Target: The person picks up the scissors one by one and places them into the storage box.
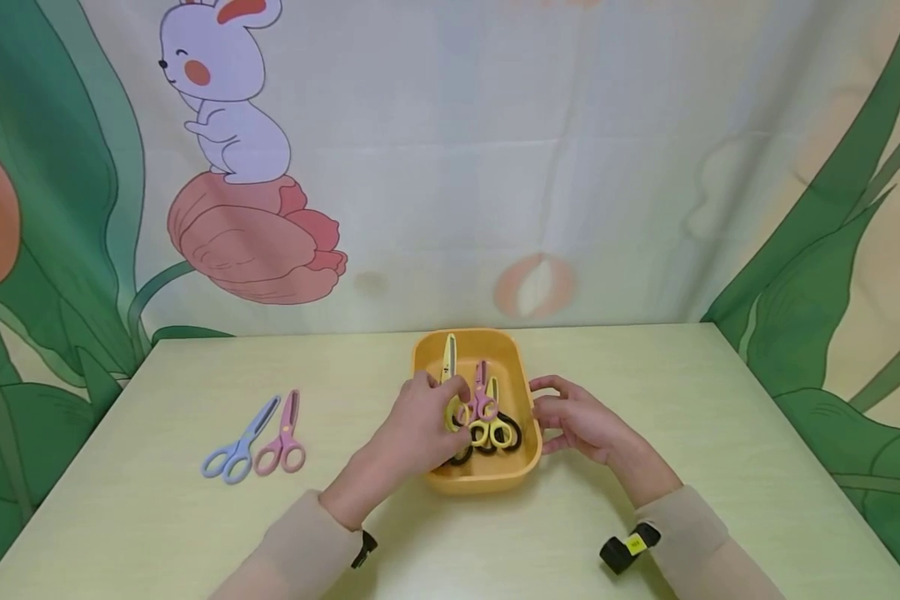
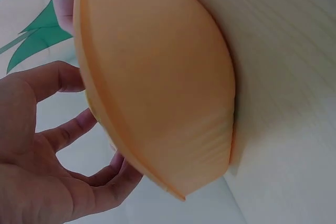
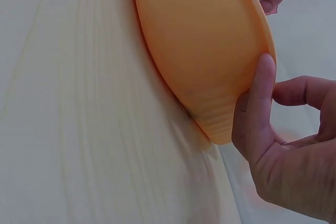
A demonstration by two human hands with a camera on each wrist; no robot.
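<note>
Left fingers and thumb of the left hand (image 1: 429, 423) are bent together over the tray, pinching yellow scissors (image 1: 449, 358) near their handles, with the blades pointing to the tray's far end; the exact grip is partly hidden by the fingers. On the opposite side, the right hand (image 1: 581, 419) holds the edge of the orange tray (image 1: 487, 483), its fingers bent at the rim and one lying along the outer wall. The tray stands on the pale table (image 1: 607, 533). Inside it, beside the held pair, lie small pink scissors (image 1: 482, 404), a second yellow pair (image 1: 492, 430) and some black handles (image 1: 513, 430), overlapping one another. Well to the left of the tray, blue scissors (image 1: 243, 443) and a larger pink pair (image 1: 286, 437) lie close together on the table, blades pointing away from the person. Behind the table hangs a cloth (image 1: 450, 167) printed with a white rabbit and large flowers.
</note>
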